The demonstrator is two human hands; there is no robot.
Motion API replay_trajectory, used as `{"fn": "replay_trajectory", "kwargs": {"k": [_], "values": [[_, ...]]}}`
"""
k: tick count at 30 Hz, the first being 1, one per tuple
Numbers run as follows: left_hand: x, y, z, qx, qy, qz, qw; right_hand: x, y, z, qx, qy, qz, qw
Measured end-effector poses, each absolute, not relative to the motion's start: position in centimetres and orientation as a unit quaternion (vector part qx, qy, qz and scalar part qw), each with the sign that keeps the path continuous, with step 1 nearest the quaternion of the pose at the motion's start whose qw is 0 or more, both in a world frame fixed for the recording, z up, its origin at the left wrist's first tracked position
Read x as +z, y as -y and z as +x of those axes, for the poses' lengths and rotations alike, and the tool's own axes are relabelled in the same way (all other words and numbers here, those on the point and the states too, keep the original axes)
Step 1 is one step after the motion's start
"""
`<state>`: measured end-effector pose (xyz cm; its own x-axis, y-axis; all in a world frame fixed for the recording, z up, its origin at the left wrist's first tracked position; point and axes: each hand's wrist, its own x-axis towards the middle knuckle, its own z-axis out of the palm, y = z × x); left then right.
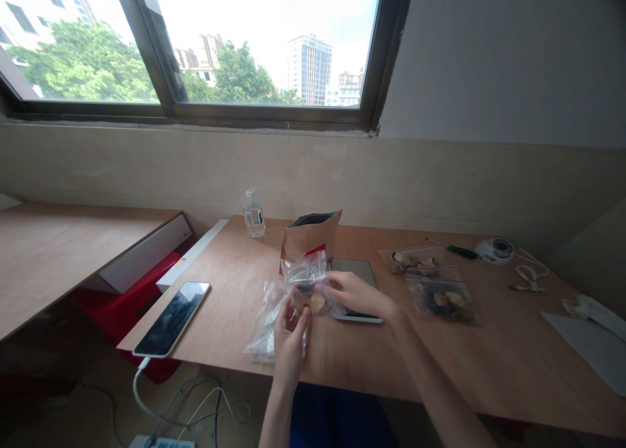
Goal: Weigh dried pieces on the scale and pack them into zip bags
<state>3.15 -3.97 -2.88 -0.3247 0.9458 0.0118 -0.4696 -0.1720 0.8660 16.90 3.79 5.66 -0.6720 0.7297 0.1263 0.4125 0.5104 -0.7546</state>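
Between my hands is a clear zip bag (309,272) with a red top edge, holding dried tan and dark pieces. My left hand (289,334) grips its lower left side, thumb in front. My right hand (355,291) has its fingers closed on the bag's right side. Beneath and left of it lie crumpled clear plastic bags (264,330). Just behind stands a brown paper pouch (310,239) with its top open. Under my right hand is a flat scale-like device (359,272), partly hidden by the hand.
Two filled clear bags (415,260) (444,298) lie to the right. Behind them are a screwdriver (462,251), a white dome camera (493,250) and a cable (529,278). A water bottle (253,214) stands at the back. A phone (172,319) on a charging cable lies at the left edge.
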Motion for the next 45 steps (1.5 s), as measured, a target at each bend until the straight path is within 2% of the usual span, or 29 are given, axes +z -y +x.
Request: {"fn": "replay_trajectory", "kwargs": {"k": [9,15,20,30,37,45], "values": [[-2.7,4.2,3.1,0.710,-0.462,0.294,0.443,5.9,-2.3,16.6,0.500,0.793,-0.286,0.197],[-3.3,4.0,2.7,0.706,-0.473,0.294,0.437,5.8,-1.6,16.2,0.555,0.725,-0.362,0.185],[-3.9,3.7,2.6,0.711,-0.451,0.292,0.453,5.6,-1.9,16.3,0.522,0.730,-0.395,0.197],[-4.5,4.1,2.2,0.685,-0.327,0.304,0.576,6.4,-2.2,16.9,0.455,0.794,-0.357,0.186],[-5.4,3.7,2.2,0.680,-0.398,0.302,0.536,6.4,-2.4,16.9,0.424,0.805,-0.369,0.189],[-4.8,3.7,3.0,0.702,-0.397,0.241,0.539,7.0,-2.4,17.6,0.413,0.789,-0.401,0.213]]}}
